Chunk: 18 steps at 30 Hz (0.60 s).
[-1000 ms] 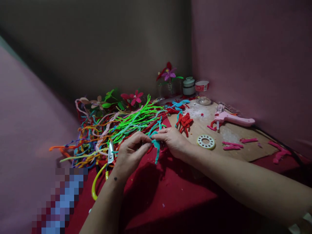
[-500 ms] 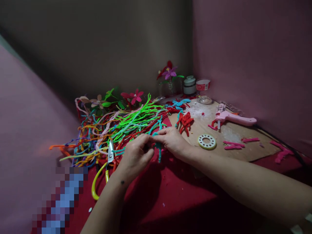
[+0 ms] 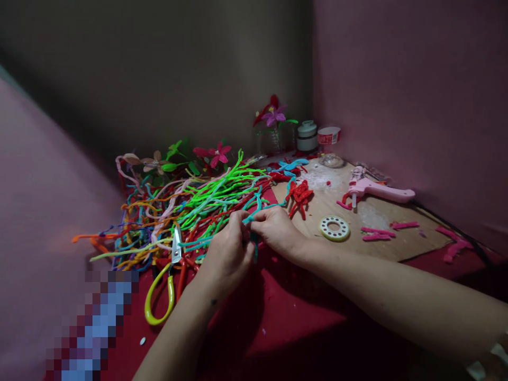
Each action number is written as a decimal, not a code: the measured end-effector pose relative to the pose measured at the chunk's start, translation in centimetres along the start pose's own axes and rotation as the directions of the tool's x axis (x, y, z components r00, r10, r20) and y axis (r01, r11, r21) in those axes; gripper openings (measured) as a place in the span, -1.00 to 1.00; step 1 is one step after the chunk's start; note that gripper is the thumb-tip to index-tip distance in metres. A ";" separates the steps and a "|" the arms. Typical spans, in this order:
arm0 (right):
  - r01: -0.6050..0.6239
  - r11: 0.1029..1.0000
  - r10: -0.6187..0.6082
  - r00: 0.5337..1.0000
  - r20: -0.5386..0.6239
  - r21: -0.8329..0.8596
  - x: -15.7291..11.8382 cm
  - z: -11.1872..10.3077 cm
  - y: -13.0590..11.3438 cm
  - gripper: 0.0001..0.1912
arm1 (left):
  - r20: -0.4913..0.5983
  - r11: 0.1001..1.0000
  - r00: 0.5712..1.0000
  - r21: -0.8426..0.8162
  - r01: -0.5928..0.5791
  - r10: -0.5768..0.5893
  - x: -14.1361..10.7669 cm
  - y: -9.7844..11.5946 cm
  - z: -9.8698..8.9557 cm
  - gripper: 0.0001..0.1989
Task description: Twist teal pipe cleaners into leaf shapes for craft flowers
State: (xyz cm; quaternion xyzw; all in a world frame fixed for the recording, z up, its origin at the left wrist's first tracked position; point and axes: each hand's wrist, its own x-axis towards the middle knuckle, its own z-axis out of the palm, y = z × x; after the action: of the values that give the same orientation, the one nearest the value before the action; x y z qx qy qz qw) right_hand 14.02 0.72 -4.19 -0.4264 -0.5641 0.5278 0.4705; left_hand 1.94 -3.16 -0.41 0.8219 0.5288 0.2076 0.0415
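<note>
Above the red cloth, both hands meet around a teal pipe cleaner [image 3: 256, 251]. My left hand [image 3: 232, 246] has its fingers curled closed on it. My right hand [image 3: 280, 230] pinches the same piece from the other side, fingertips touching those of the left. Part of the teal piece hangs below the fingers and part sticks up behind them; the spot between the fingertips is hidden. Left of my left hand lie scissors [image 3: 160, 293] with yellow and red handles. A heap of coloured pipe cleaners [image 3: 218, 193] spreads behind the hands.
On a brown board [image 3: 416, 246] at the right rest a pink glue gun [image 3: 381, 190], a ring-shaped disc [image 3: 334, 228], red twisted pieces [image 3: 300, 197] and pink pieces [image 3: 379, 233]. Fuzzy flowers [image 3: 219, 154], a grey-green jar [image 3: 307, 136] and a cup [image 3: 329, 135] stand behind.
My left hand has turned slightly and its fingers have closed in nearer to my right fingertips. The whole view has shifted a little, moving the table items slightly left.
</note>
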 end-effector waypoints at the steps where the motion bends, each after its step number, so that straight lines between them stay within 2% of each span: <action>1: 0.003 1.000 -0.003 1.000 -0.003 0.006 0.0 0.0 0.1 -0.83 | -0.011 1.000 1.000 0.002 0.000 0.000 0.0 0.2 0.2 -0.57; 4: -0.030 0.996 0.029 1.000 0.005 0.079 0.1 0.0 0.1 -0.82 | -0.039 0.998 0.999 -0.062 0.005 -0.007 0.0 0.4 0.6 -0.55; 6: -0.091 0.978 0.088 0.996 0.026 0.190 0.3 -0.1 0.0 -0.83 | -0.035 0.978 0.999 -0.206 0.029 -0.037 0.1 0.1 0.5 -0.57; 8: -0.156 0.940 0.143 0.988 0.062 0.303 0.4 -0.2 -0.2 -0.83 | 0.013 0.900 0.997 -0.431 0.069 -0.070 0.2 -0.6 0.1 -0.63; 11: -0.199 0.896 0.163 0.979 0.123 0.397 0.5 -0.3 -0.5 -0.82 | 0.098 0.716 0.988 -0.681 0.152 -0.117 0.4 -1.5 -0.6 -0.71; 15: -0.242 0.861 0.183 0.968 0.172 0.446 0.4 -0.4 -0.7 -0.86 | 0.098 0.588 0.972 -0.782 0.209 -0.215 0.4 -1.8 -1.0 -0.65; 18: -0.253 0.846 0.187 0.965 0.183 0.470 0.3 -0.4 -0.8 -0.86 | 0.089 0.577 0.960 -0.783 0.233 -0.267 0.6 -1.8 -0.7 -0.57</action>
State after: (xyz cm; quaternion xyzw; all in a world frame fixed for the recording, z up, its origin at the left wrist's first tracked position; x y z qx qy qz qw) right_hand 14.36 0.98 -3.34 -0.3201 -0.3886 0.7304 0.4616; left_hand 0.36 -2.00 -0.14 0.6330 0.4951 0.4257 0.4158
